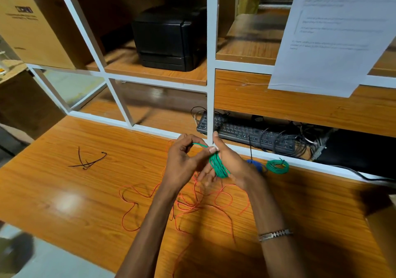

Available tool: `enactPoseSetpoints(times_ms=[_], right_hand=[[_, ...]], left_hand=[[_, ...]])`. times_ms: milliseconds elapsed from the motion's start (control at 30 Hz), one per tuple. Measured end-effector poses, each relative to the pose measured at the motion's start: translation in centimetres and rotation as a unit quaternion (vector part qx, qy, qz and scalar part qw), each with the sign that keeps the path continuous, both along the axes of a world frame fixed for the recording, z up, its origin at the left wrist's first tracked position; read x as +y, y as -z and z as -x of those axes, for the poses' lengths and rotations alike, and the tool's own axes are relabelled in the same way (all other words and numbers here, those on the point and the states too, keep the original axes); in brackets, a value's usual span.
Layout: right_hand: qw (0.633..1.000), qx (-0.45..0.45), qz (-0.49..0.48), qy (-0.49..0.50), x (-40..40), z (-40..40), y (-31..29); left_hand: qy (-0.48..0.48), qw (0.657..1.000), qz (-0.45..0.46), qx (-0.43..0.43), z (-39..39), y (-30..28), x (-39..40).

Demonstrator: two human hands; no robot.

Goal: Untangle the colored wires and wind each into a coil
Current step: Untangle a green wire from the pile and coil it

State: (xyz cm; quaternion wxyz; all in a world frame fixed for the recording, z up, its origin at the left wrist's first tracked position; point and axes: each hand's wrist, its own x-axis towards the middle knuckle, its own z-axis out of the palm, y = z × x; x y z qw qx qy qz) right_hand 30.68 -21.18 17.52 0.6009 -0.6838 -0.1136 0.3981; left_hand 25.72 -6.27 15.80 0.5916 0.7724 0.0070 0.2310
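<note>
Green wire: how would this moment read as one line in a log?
left hand: feeds green wire | right hand: holds its coil | red wire: loose on table

A green wire [217,166] sits half-wound in a bundle at centre. At six o'clock from it a red wire [192,205] sprawls loose and tangled. At three o'clock lies a finished green coil [277,166], with a blue wire [256,165] between them.

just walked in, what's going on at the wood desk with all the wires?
A person is winding a green wire around the right hand, with the left hand pinching and feeding its free end. One finished green wire coil lies on the wooden desk to the right, beside a blue wire bundle. A loose orange-red wire sprawls uncoiled under the hands; a thin black wire lies to the left.
</note>
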Motion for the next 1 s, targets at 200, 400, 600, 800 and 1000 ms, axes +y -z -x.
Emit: enactPoseSetpoints(times_ms=[200,400,600,800,1000], right_hand=[[0.956,0.130,-0.227,-0.131,-1.3,-0.2,-0.8],[0.776,0.174,-0.592,-0.129,-2.8,-1.1,-0.9],[0.734,0.136,-0.629,0.217,-3.7,-1.9,-1.4],[0.918,0.007,-0.317,0.240,-1.9,-2.1,-0.3],[0.991,-0.020,-0.055,0.119,-1.4,-1.8,-0.6]], left_hand=[[-0.018,0.992,0.128,0.004,-0.3,0.7,0.9],[-0.017,0.986,0.164,0.038,0.3,1.9,0.3],[0.053,0.995,0.074,0.045,0.5,2.1,-0.8],[0.063,0.997,-0.046,0.018,0.4,0.8,-1.4],[0.048,0.994,-0.093,0.007,0.7,0.3,-0.6]])
